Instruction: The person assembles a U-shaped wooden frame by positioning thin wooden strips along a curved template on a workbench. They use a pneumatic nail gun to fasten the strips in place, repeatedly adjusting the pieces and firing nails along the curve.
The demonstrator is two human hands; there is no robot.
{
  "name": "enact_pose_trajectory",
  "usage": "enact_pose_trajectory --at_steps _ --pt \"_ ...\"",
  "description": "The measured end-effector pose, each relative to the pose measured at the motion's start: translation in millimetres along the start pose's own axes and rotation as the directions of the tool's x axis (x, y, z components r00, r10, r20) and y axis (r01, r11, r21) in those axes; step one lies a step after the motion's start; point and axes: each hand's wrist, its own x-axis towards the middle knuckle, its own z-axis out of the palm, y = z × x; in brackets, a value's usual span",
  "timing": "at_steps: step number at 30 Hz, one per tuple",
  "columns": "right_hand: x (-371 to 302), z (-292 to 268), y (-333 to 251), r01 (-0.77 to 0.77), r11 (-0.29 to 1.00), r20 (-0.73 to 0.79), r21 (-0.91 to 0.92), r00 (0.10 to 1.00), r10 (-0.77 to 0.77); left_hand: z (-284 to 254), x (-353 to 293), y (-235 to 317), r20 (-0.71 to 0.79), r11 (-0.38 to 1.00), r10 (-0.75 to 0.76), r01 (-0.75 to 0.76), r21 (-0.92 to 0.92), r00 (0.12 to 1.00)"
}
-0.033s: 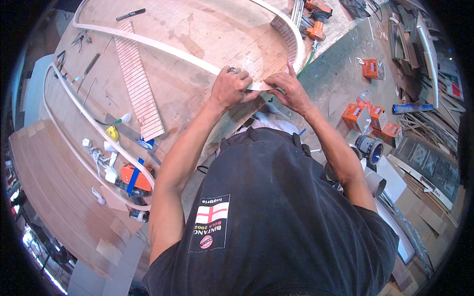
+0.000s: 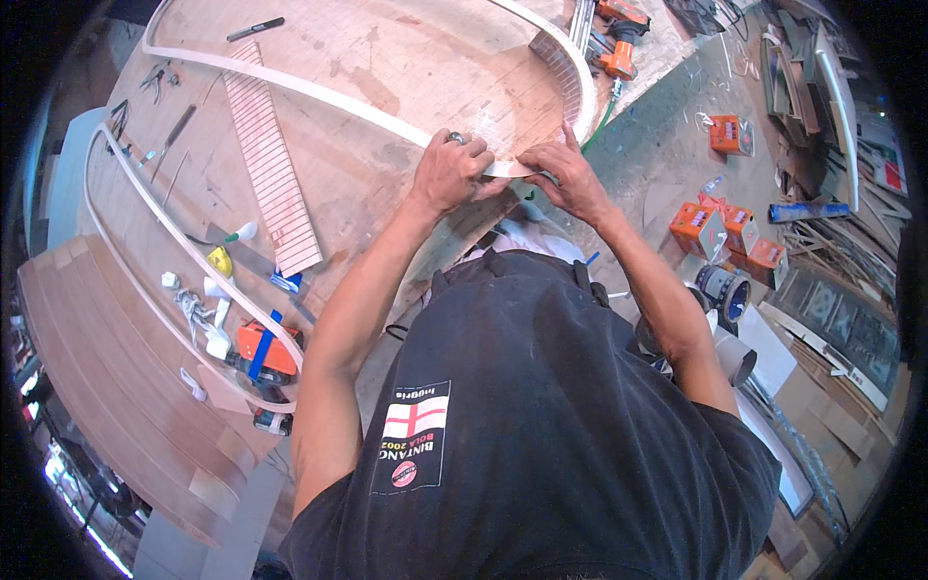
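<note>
A long pale frame (image 2: pixel 333 97) with rounded ends lies on the wooden worktop, and its near right curve comes toward me. My left hand (image 2: pixel 451 174) grips its near edge, thumb and fingers wrapped round it. Just to the right, my right hand (image 2: pixel 568 182) pinches the same curve, its fingers bent over the edge. A short white stretch of the frame shows between the hands. Slotted, bendable wood (image 2: pixel 565 72) lines the inside of the right curve. What the undersides of my fingers touch is hidden.
A slotted wooden strip (image 2: pixel 273 159) lies left of my left hand. Farther left are a second curved frame (image 2: pixel 184 237) and an orange tool (image 2: pixel 266 348). An orange power tool (image 2: pixel 619 60) with a green hose is at the back right. Orange boxes (image 2: pixel 698 228) stand on the right.
</note>
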Motion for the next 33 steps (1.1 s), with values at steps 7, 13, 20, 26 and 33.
enact_pose_trajectory --at_steps 7,13,20,26,33 --pt "4 -3 0 -0.027 0.999 0.01 0.025 1.0 0.027 6 -1 -6 -0.047 0.997 0.068 -0.066 0.035 0.997" --pt "4 -2 0 -0.026 1.0 0.023 0.015 0.999 0.025 4 -4 -5 -0.035 0.994 0.089 -0.086 0.07 0.995" --pt "-1 -10 25 0.162 0.974 0.067 -0.156 0.986 -0.153 2 -3 -1 -0.06 0.993 0.095 -0.09 0.075 0.994" --pt "-6 -89 86 0.099 0.903 -0.034 -0.418 0.992 -0.124 2 -5 2 -0.052 0.995 0.053 -0.048 0.088 0.997" --pt "66 -110 250 -0.747 0.66 -0.35 0.076 0.6 0.719 -4 -5 3 -0.014 0.995 0.043 -0.041 0.094 0.999"
